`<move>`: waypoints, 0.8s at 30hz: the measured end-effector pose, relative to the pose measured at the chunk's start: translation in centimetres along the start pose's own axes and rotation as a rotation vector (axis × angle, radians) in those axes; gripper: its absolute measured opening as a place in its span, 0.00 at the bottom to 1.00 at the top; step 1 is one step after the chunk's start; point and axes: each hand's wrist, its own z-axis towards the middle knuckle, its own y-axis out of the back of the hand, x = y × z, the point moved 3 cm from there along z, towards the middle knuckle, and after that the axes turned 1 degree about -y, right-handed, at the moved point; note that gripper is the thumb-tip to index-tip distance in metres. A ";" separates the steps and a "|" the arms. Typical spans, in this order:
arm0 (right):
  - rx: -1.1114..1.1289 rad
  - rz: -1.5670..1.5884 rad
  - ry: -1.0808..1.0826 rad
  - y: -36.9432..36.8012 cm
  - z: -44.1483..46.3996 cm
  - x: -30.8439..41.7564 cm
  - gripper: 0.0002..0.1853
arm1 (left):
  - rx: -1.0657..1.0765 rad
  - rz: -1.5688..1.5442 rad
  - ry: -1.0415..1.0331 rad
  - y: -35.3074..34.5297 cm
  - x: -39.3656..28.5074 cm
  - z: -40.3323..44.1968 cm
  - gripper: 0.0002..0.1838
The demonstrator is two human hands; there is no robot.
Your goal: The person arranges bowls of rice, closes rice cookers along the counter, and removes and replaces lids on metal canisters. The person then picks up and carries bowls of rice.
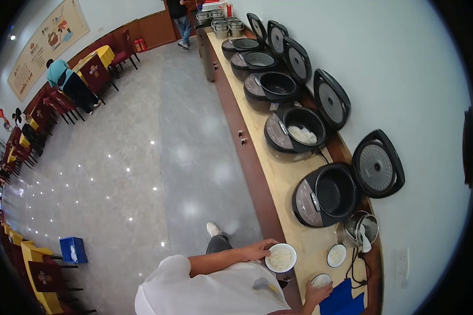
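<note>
My left hand (257,251) is closed on the rim of a white bowl of rice (280,258), held in front of my chest at the counter's edge. Lower right, my right hand (318,295) has its fingers around a smaller bowl of rice (321,281) over the counter. Another bowl of rice (336,255) stands on the counter just beyond it. By the wall, a steel pot (349,231) has a white rice paddle (364,239) in it. A blue cloth (344,300) lies beside my right hand.
Several rice cookers with raised lids line the wooden counter (279,189). The nearest cooker (326,197) shows a dark pot; the second (297,131) holds white rice. Steel pots (222,26) stand at the far end. A blue bin (73,250) and people are leftward.
</note>
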 end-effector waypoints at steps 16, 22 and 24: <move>0.340 0.230 0.741 -1.5 -13.9 43.5 0.64 | -0.549 -0.221 -0.231 24.5 -10.5 -14.5 0.32; 0.435 0.156 0.872 -4.3 -15.2 54.1 0.63 | -0.768 -0.381 -0.330 32.5 -11.6 -19.6 0.35; 0.502 0.103 0.922 -5.7 -15.3 57.9 0.63 | -0.808 -0.412 -0.367 34.5 -12.0 -20.3 0.34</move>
